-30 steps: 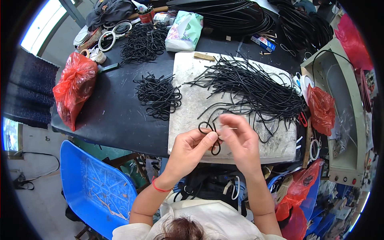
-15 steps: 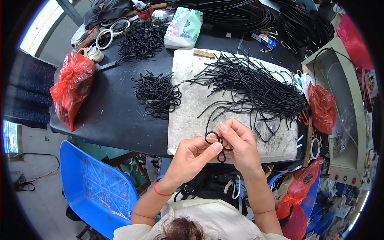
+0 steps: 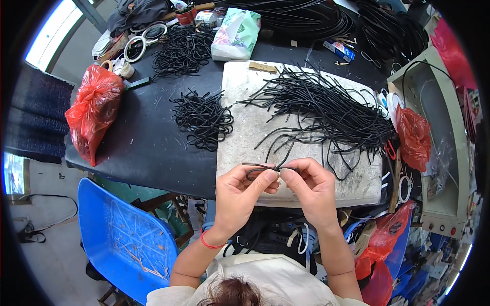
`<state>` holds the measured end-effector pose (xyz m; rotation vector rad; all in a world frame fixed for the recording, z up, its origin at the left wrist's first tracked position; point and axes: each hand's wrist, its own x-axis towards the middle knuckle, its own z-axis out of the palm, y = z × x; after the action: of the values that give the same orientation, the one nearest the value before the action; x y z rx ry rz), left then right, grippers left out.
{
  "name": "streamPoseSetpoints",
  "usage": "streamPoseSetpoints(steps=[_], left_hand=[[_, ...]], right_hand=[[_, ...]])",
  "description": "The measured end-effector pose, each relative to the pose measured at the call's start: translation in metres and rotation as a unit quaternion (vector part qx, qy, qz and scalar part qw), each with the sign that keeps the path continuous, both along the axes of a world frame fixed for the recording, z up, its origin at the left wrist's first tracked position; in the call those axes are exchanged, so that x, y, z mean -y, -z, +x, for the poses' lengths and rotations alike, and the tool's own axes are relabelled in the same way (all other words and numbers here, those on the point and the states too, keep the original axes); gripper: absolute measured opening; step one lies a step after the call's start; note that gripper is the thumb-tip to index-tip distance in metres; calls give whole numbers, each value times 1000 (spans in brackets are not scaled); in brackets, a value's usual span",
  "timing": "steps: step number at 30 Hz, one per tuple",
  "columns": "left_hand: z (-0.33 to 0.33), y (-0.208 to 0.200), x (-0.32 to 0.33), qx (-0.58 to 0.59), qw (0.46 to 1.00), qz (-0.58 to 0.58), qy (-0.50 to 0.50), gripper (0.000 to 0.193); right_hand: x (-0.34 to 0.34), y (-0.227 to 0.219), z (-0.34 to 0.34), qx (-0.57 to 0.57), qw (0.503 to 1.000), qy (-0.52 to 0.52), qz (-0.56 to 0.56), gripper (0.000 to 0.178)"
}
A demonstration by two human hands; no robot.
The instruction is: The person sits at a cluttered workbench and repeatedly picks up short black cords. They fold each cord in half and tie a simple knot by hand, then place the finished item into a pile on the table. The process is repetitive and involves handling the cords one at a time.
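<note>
Between my two hands, just over the near edge of the pale board (image 3: 245,153), is a black cord (image 3: 277,168) with a small knot in its middle. Thumb and fingers of my left hand (image 3: 242,186) pinch a loop on the knot's left side. My right hand (image 3: 312,188) pinches the loop on its right side. Two loose ends stick out, one leftward and one up. Beyond my hands lies a big heap of straight black cords (image 3: 326,109) on the board. Left of it sits a smaller pile of looped, knotted cords (image 3: 201,120).
Another pile of knotted cords (image 3: 184,48) lies farther back, beside a tissue pack (image 3: 236,35). A red plastic bag (image 3: 94,109) stands at the table's left. A blue plastic seat (image 3: 125,239) is at my left. On the right are a red bag (image 3: 412,137) and a metal case (image 3: 444,194).
The open loops between my fingers have been drawn into a small knot with a loop each side. My hands are now level, thumbs side by side; the right one has come down slightly.
</note>
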<state>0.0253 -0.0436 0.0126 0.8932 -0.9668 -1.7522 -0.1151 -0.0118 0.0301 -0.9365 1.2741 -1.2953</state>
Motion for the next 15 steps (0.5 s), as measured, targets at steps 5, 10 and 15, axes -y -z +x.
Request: streamPoseSetpoints(steps=[5, 10, 15], left_hand=[[-2, -2, -4, 51, 998, -30, -13, 15], [-8, 1, -6, 22, 998, -10, -57, 14], [-9, 1, -5, 12, 998, 3, -64, 15]], right_hand=[[-4, 6, 5, -90, 995, -2, -53, 10], [-4, 8, 6, -179, 980, -14, -86, 11], [2, 6, 1, -50, 997, -44, -50, 13]])
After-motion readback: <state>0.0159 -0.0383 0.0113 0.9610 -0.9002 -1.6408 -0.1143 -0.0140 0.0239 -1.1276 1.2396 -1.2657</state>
